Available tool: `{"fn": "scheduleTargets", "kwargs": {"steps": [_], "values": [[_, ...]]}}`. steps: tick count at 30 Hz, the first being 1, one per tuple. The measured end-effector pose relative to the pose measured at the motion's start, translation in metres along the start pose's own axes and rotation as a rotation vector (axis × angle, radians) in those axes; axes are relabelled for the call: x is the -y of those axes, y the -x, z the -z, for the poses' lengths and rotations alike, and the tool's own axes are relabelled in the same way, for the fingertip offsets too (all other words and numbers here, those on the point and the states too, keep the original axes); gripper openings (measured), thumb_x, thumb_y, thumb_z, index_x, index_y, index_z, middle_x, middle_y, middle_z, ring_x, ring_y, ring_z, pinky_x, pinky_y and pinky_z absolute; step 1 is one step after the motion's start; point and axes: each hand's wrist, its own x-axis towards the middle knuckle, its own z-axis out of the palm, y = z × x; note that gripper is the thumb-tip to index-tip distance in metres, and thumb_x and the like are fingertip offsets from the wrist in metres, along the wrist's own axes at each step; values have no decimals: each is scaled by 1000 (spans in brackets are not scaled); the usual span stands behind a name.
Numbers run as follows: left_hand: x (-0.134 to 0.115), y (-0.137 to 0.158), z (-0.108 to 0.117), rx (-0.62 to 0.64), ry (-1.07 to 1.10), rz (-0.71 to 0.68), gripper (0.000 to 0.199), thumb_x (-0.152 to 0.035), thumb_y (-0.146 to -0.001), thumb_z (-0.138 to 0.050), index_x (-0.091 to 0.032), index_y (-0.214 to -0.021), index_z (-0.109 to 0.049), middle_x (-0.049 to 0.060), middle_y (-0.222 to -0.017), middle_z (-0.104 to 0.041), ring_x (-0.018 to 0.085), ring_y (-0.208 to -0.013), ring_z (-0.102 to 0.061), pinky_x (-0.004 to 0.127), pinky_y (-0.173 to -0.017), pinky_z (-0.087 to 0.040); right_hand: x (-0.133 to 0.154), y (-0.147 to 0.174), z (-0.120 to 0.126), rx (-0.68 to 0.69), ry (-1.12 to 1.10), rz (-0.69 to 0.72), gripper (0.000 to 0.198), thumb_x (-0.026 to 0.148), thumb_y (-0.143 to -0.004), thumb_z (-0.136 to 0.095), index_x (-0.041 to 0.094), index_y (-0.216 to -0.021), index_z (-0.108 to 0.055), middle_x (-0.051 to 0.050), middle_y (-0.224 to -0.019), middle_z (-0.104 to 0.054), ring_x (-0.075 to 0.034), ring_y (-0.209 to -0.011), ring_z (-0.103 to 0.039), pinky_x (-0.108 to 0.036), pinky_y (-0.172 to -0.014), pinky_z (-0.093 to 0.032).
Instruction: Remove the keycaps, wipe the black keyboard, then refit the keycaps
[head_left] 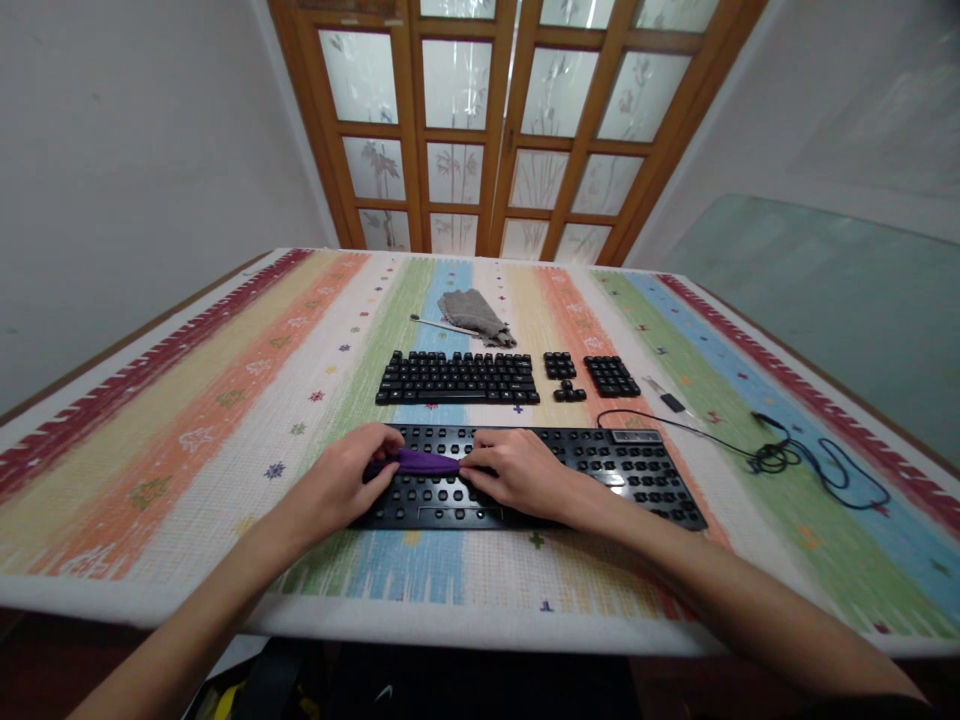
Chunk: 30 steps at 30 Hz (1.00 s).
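A purple cloth (424,463) is stretched between my two hands, low over the left half of a black keyboard base (450,513) with its keycaps off. My left hand (354,470) grips the cloth's left end, thumb and fingers closed. At its right end my right hand (517,468) pinches it between thumb and fingers. Whether the cloth touches the base is hard to tell. Behind the base lie the loose black keycaps (457,378), laid out in keyboard order, with a smaller block (559,365), arrow keys (570,392) and a number pad block (611,376) to the right.
Beyond the keycaps are a crumpled grey cloth (474,312) and a thin brush-like stick (442,325). A small black-handled tool (673,402) lies right of the number pad. The keyboard's cable (772,458) coils on the striped tablecloth (187,430).
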Motion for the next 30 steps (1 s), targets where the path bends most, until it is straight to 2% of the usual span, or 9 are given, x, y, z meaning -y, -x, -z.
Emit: {"fn": "scheduleTargets", "kwargs": {"steps": [4, 8, 13, 16, 19, 22, 30], "values": [[6, -6, 3, 25, -66, 8, 18, -29, -87, -59, -20, -99, -68, 6, -99, -61, 23, -95, -59, 39, -86, -51, 1, -1, 1, 0, 7, 2, 17, 24, -92, -61, 18, -90, -77, -3, -79, -63, -10, -62, -44, -27, -56, -22], [7, -5, 4, 36, -63, -23, 14, -24, -87, -59, -21, -88, -72, 4, -93, -59, 21, -90, -57, 37, -82, -50, 2, -1, 2, 7, 19, -1, 17, 25, -92, -61, 18, -90, -77, -3, -79, -62, -10, -61, -44, -27, -56, -22], [7, 2, 3, 13, -90, -223, 27, -7, -89, -48, -20, -95, -71, 4, -85, -59, 17, -80, -55, 30, -70, -48, 1, -1, 1, 11, 18, -3, 19, 26, -93, -60, 18, -89, -76, -2, -78, -61, -10, -61, -43, -28, -56, -22], [6, 7, 3, 15, -179, -314, 37, 0, -86, -43, -19, -103, -69, 4, -80, -60, 18, -74, -53, 31, -67, -46, 0, -1, 1, 15, 8, -5, 19, 26, -93, -59, 18, -89, -76, -2, -78, -60, -10, -61, -43, -29, -56, -22], [1, 12, 3, 5, -229, -298, 30, -6, -92, -43, -17, -107, -67, 6, -83, -63, 20, -77, -55, 35, -69, -47, 0, -1, 1, 12, 3, -8, 18, 26, -93, -59, 18, -90, -76, -2, -78, -61, -10, -61, -44, -29, -56, -23], [-6, 16, 3, -3, -237, -250, 24, -16, -96, -44, -17, -101, -68, 7, -89, -64, 21, -81, -56, 37, -73, -48, 0, 0, 2, 16, 4, -6, 19, 26, -93, -59, 18, -90, -76, -3, -79, -62, -10, -62, -45, -28, -56, -23], [-14, 14, 1, -20, -204, -182, 21, -30, -94, -53, -17, -96, -70, 9, -98, -60, 23, -91, -56, 41, -83, -49, 0, 3, 6, 33, -1, 6, 19, 24, -94, -58, 16, -89, -75, -5, -82, -64, -11, -64, -48, -26, -58, -26]]}}
